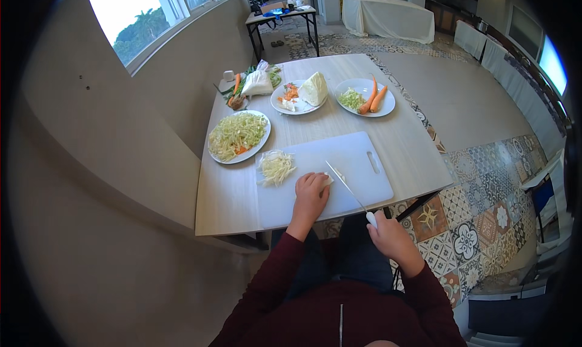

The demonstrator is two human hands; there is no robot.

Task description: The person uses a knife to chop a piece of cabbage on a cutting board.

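Note:
My left hand (pixel 313 195) presses a pale piece of cabbage (pixel 328 180) onto a white plastic cutting board (pixel 318 149), its fingers covering most of the piece. In my right hand (pixel 392 239) is the white handle of a kitchen knife (pixel 346 186). The blade slants over the board just right of the cabbage piece, with a thin sliver (pixel 341 175) lying beside it. A small heap of shredded cabbage (pixel 275 167) rests at the board's left side, apart from my left hand.
A plate of shredded cabbage (pixel 238 133) with some carrot stands left of the board. Behind are a plate with a cabbage wedge (pixel 313 90), a plate with carrots (pixel 378 99), and a white plastic bag (pixel 258 82) among vegetables. A wall (pixel 150 165) borders the table's left side.

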